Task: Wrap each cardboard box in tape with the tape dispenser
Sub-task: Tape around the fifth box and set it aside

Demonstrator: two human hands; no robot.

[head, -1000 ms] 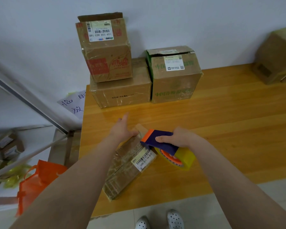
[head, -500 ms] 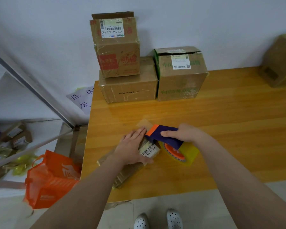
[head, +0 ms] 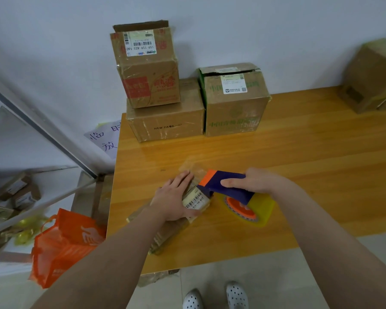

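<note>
Head view recorded crinkled orange bag on floor, contents unseen; left hand flat, fingers straight, on slim tape-glossed cardboard box near glossy wooden table's front-left edge; right hand gripping blocky purple-orange tape dispenser at the box's labelled end.

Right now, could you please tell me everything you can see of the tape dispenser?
The tape dispenser looks plastic: a dark blue body with an orange front end, an orange hub and a roll of yellowish translucent tape. It lies tilted, front end toward the left, at the labelled end of the flat cardboard box, its roll close to the wooden table. The right hand holds it from above, fingers curled over the blue body.
</note>
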